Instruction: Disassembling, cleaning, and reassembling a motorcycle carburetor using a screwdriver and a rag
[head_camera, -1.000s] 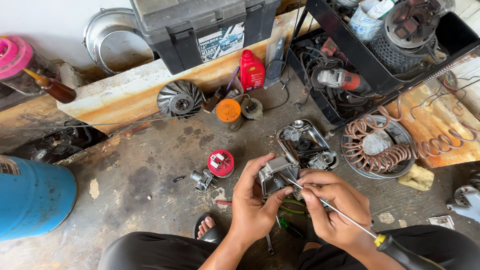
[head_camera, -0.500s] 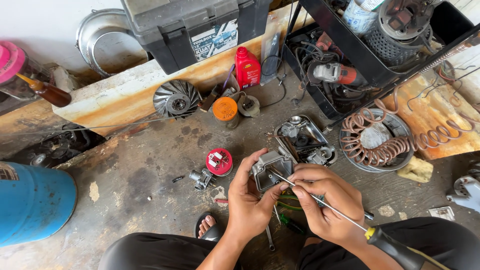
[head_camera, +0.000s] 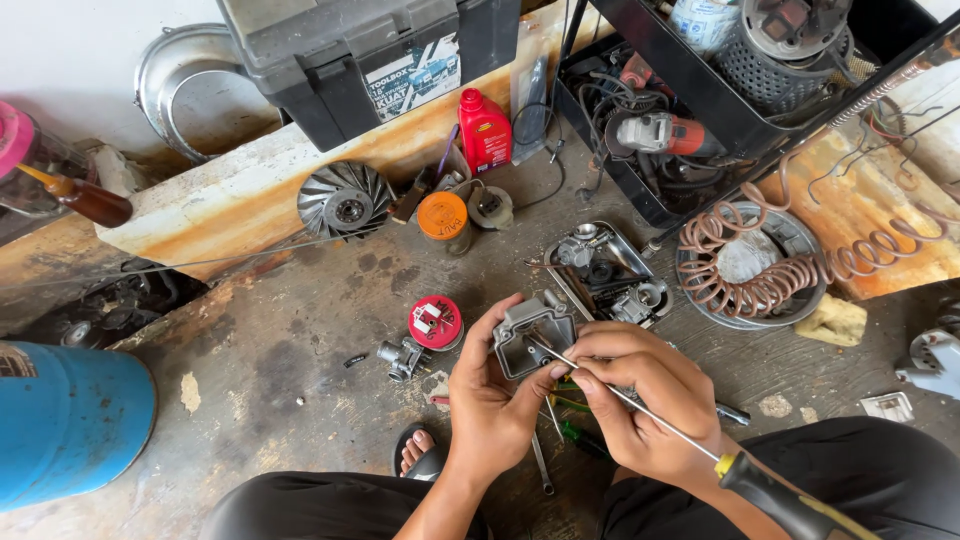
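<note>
Head view: left hand (head_camera: 490, 400) cradles grey cast-metal carburettor bowl (head_camera: 535, 335) above stained concrete floor (head_camera: 300, 330); right hand (head_camera: 640, 405) pinches long thin-shafted screwdriver (head_camera: 640, 408), tip inside. Risk: tip slips off, gouging casting or jabbing left fingers.

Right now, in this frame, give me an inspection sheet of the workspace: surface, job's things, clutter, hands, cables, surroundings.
Surface: stained, gritty concrete floor.
Job's things: grey cast-metal carburettor bowl; long thin-shafted screwdriver with black-and-yellow handle, its tip in the bowl.
Clutter: red round lid holding small parts; metal tray of carburettor pieces; orange-capped tin; red plastic bottle; finned metal fan wheel.
Hands: left hand grips the bowl; right hand pinches the screwdriver shaft.
Cables: coiled copper-coloured hose; black wires in crate.
Surroundings: blue cylinder; black toolbox.
</note>
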